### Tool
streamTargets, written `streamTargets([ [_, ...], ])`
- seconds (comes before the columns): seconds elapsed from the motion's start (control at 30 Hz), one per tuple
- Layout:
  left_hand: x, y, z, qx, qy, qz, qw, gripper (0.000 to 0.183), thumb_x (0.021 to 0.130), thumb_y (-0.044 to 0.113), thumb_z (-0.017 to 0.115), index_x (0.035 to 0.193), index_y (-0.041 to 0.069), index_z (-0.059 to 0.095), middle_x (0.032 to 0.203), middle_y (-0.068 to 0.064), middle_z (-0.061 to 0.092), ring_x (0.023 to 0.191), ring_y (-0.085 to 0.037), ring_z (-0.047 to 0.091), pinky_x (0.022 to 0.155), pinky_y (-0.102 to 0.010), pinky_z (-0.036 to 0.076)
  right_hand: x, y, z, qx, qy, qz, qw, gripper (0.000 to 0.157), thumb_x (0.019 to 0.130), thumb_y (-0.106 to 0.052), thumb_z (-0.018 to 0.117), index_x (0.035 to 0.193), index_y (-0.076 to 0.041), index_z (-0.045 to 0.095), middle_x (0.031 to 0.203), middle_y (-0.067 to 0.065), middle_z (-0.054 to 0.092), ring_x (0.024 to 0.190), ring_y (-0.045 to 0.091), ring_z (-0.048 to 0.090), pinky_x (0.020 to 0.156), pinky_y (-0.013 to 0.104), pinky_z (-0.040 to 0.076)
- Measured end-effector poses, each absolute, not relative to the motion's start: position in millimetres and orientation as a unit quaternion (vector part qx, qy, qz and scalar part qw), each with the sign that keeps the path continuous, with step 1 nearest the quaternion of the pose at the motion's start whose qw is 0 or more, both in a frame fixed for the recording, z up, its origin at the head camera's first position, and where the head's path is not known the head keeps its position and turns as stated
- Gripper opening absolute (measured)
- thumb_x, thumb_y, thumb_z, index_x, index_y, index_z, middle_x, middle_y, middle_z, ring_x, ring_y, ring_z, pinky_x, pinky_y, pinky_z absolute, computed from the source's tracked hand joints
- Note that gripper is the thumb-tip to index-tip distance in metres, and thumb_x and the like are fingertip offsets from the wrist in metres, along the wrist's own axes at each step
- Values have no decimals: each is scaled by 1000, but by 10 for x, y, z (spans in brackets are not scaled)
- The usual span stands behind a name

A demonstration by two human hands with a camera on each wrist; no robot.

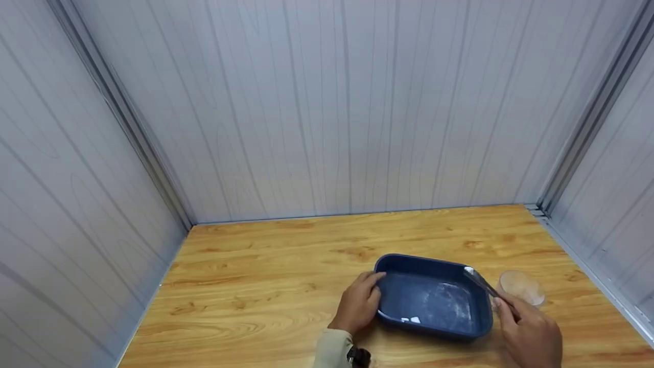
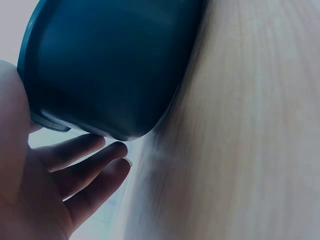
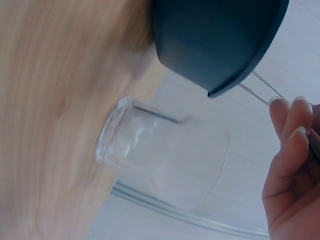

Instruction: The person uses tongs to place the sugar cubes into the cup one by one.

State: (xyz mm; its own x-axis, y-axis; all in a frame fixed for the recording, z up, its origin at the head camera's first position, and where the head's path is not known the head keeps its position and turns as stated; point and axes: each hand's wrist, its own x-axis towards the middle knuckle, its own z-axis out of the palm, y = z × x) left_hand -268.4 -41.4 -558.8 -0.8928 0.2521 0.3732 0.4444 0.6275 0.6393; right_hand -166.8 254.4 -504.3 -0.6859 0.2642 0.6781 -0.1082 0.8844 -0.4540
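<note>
A deep blue rectangular dish [image 1: 431, 301] sits on the wooden table, with whitish smears on its inner floor. My left hand [image 1: 358, 302] holds its left end by the rim; in the left wrist view several fingers [image 2: 97, 187] lie along the outer wall. With my right hand [image 1: 531, 327] I pinch metal tweezers [image 1: 483, 282], which reach over the dish's right rim. A small white piece [image 1: 468, 270] shows at their tips. Just beyond that hand stands a clear glass [image 1: 522, 287]; the right wrist view shows white lumps [image 3: 131, 137] at its bottom.
The wood-grain table [image 1: 245, 286] extends to the left of the dish. Pale panel walls [image 1: 317, 112] enclose it at the back and both sides. A metal track [image 1: 598, 286] runs along the right edge.
</note>
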Motion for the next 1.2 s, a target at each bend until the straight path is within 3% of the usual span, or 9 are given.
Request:
streamTargets([
  [0.23,-2693,-406,-5597,-196,-888,-395,132,39,93,14,48,130,21,55,123,8,54,113,-10,52,93,-34,42,-1656,2649,-5039,-60,-872,243,420,15,74,-10,75,89,-7,74,69,4,67,55,14,55,51,22,37],
  [0.47,-2708,-420,-5624,-210,-883,-391,156,41,91,10,50,131,18,54,124,6,55,114,-9,51,93,-33,42,-1594,2766,-5036,-72,-867,243,429,15,75,-13,74,89,-9,75,66,3,66,54,-2,47,48,23,34],
  [0.57,-2707,-419,-5625,-210,-882,-389,161,41,91,10,50,131,18,54,124,6,55,113,-10,51,93,-33,42,-1566,2811,-5030,-89,-869,243,423,16,76,-13,74,91,-8,75,73,7,69,61,0,55,52,23,37],
  [0.67,-2704,-418,-5623,-210,-882,-388,164,41,90,10,51,131,18,54,124,6,55,113,-10,52,93,-33,43,-1550,2866,-5043,-100,-864,244,429,16,76,-13,74,91,-8,75,76,8,70,68,-7,55,55,24,39],
  [0.83,-2690,-406,-5632,-205,-883,-390,161,41,91,11,50,131,19,54,125,5,54,114,-11,51,93,-34,42,-1520,2951,-5081,-101,-849,258,451,16,76,-12,73,90,-5,74,74,13,69,72,-30,34,52,11,36],
  [1.2,-2694,-401,-5632,-205,-885,-383,168,41,91,11,50,131,19,54,125,4,54,113,-12,52,92,-34,43,-1464,3039,-5120,-127,-843,266,450,17,78,-11,71,94,-4,74,78,16,69,70,-34,32,52,2,31],
])
